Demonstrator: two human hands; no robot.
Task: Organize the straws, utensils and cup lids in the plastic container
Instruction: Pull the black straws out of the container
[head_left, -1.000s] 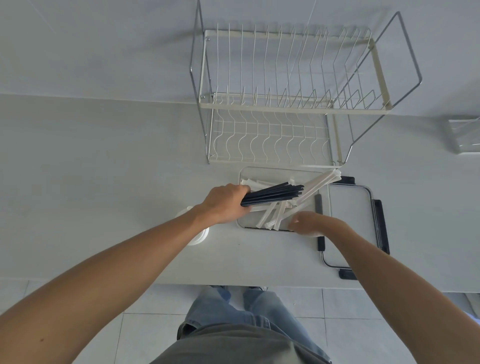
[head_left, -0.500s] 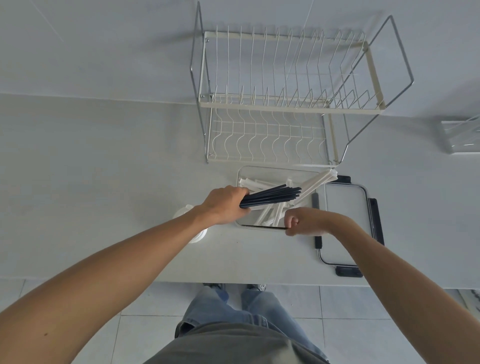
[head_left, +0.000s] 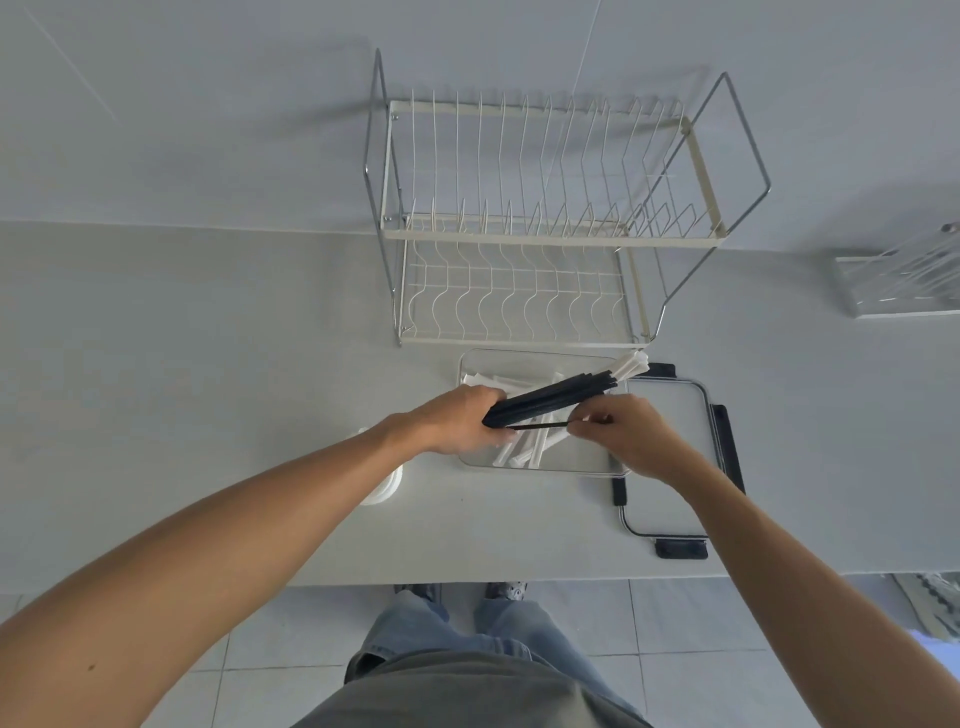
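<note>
1. Head view: the left hand grips a bundle of black straws at its near end, fingers curled round it. The bundle fans away from the hand, up and to the right, above the clear plastic container.
2. The right hand sits just right of the left hand. Its thumb and fingertips pinch one end of a single black straw. That straw lies level between the two hands, just under the bundle, with its far end at the left hand's fingers.
3. Half a second ago the right hand was a closed fist lower down, at the container's near edge, with the single straw lying along that edge. Now the hand is higher and closer to the bundle, and the straw is up with it.
4. The bundle is tilted more steeply than before; its tips now point toward the container's far right corner.
5. White paper-wrapped straws lie crossed inside the container, below both hands. One group pokes out past the bundle's tips.
6. The container lid, with black clips, lies flat right of the right hand, partly under its wrist.
7. White cup lids sit under the left forearm, mostly hidden.
8. A wire dish rack stands beyond both hands, just behind the container.
</note>
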